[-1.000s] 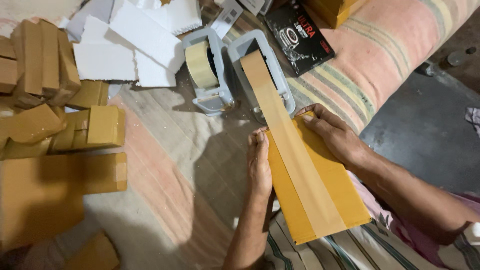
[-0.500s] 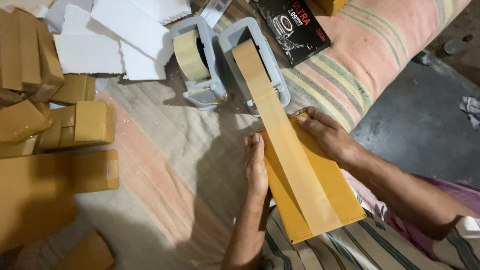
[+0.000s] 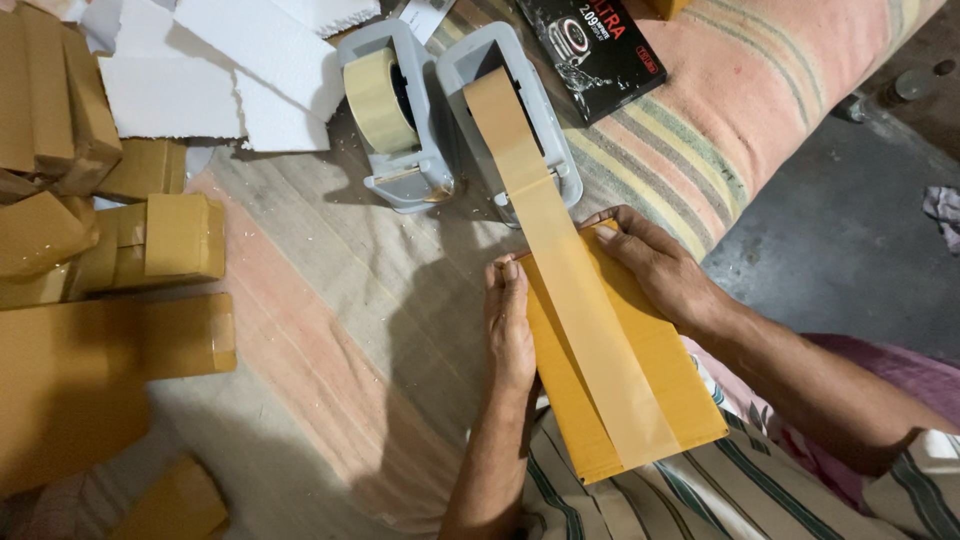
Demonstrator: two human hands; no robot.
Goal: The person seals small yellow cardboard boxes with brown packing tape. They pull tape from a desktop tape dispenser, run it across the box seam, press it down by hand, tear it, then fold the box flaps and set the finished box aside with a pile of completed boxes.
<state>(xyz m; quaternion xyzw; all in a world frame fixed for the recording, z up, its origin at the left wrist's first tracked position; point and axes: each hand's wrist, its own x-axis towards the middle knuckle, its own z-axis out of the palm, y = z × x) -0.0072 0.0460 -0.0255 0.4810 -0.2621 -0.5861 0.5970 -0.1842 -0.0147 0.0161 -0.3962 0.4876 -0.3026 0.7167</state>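
A yellow-brown flat box (image 3: 660, 365) lies in front of me on striped cloth. A wide strip of brown tape (image 3: 560, 270) runs from a grey tape dispenser (image 3: 510, 100) down along the box's length. My left hand (image 3: 510, 325) lies flat against the box's left edge, fingers together and pointing away from me. My right hand (image 3: 655, 265) rests on the box's far right corner, fingers spread over its top by the tape.
A second grey dispenser (image 3: 390, 110) with a pale tape roll stands left of the first. Several taped brown boxes (image 3: 120, 290) pile up at the left. White foam pieces (image 3: 230, 60) lie at the back. A black carton (image 3: 600, 45) sits on the striped cushion; grey floor at right.
The tape strip and box have stayed in place between my hands; the view has shifted slightly, and my hands have barely moved.
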